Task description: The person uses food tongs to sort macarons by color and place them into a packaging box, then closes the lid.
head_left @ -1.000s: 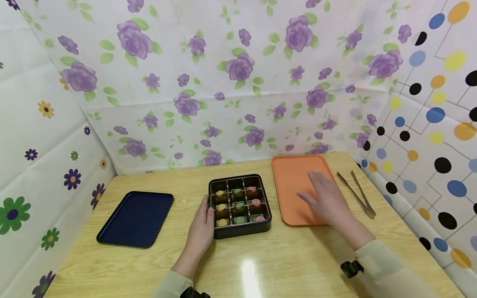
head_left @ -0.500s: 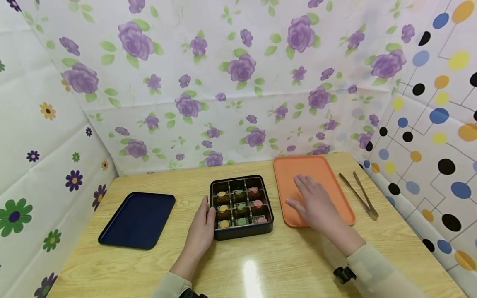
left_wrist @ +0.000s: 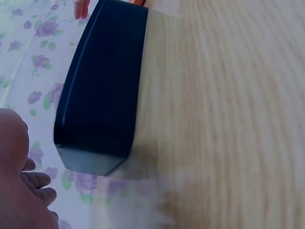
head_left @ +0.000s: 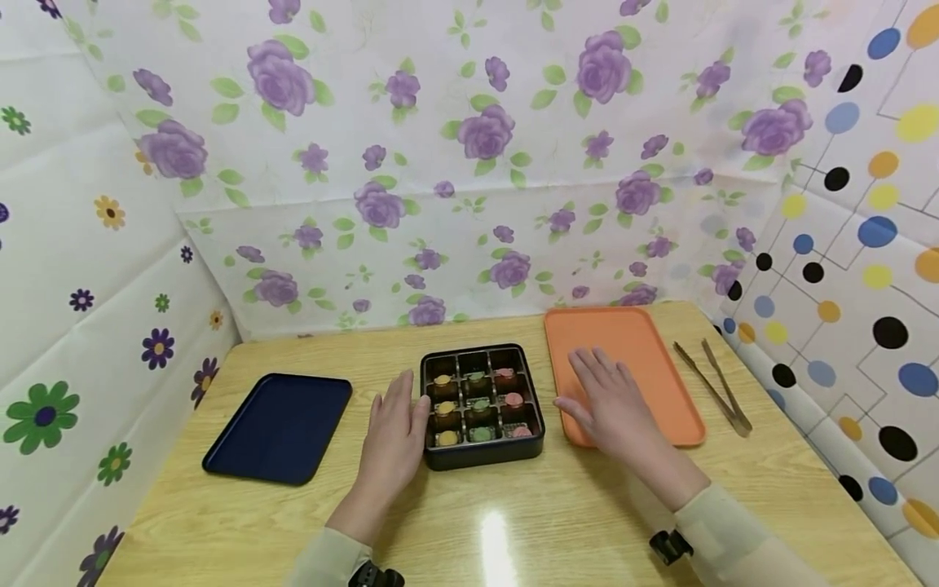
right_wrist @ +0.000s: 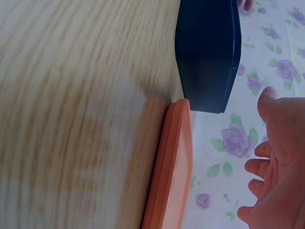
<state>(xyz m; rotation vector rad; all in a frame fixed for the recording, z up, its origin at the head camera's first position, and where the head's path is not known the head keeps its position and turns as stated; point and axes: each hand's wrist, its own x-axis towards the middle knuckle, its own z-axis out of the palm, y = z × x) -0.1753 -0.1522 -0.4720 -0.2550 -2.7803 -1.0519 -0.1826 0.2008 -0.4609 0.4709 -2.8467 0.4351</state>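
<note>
A black compartment box [head_left: 482, 405] with yellow, green and pink sweets sits mid-table; its dark side wall [left_wrist: 102, 90] fills the left wrist view and shows again as the box [right_wrist: 207, 52] in the right wrist view. My left hand [head_left: 394, 430] hovers flat beside the box's left wall, fingers straight, holding nothing. My right hand [head_left: 610, 401] is spread open over the near left part of the orange tray [head_left: 660, 359], whose rim [right_wrist: 174, 162] is seen edge-on from the right wrist.
A dark blue tray [head_left: 280, 427] lies at the left. Metal tongs [head_left: 715, 386] lie right of the orange tray. Flowered and dotted sheets wall in the wooden table [head_left: 513, 522] on three sides.
My right hand slid left across the orange tray toward the box. My left hand has come slightly off the box's left wall.
</note>
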